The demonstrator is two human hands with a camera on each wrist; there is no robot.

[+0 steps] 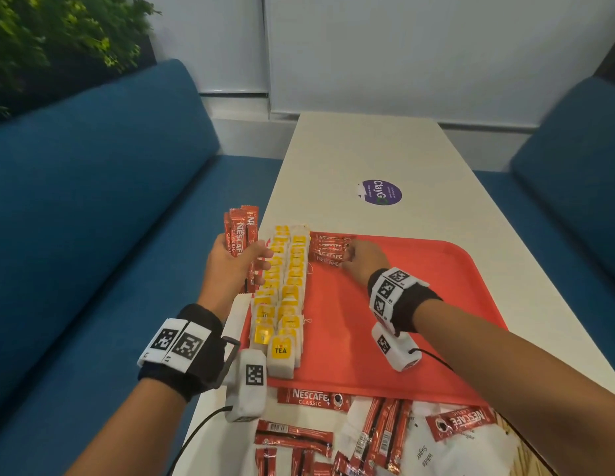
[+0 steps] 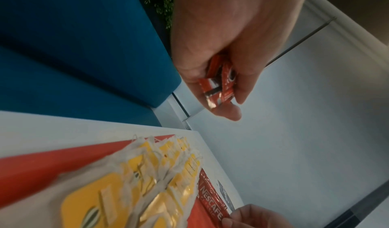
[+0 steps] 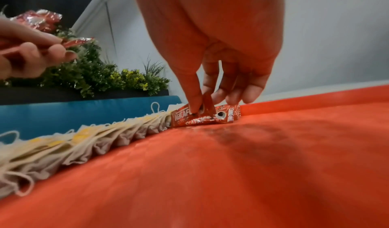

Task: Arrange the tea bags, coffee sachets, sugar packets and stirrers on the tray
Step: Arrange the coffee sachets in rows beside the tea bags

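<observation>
Loose sachets (image 1: 313,397) litter white table (image 1: 361,149) between blue sofas (image 1: 103,187); both hands grip coffee sachets.

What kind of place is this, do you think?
Probably an office pantry or café booth: blue upholstered benches flank a long white table, with a planter of greenery behind the seat.

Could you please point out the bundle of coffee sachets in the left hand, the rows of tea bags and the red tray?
bundle of coffee sachets (image 1: 238,235), head view, on the printed front sachet.
rows of tea bags (image 1: 288,286), head view, mid-row on yellow tags.
red tray (image 1: 419,286), head view, bare floor.
</observation>
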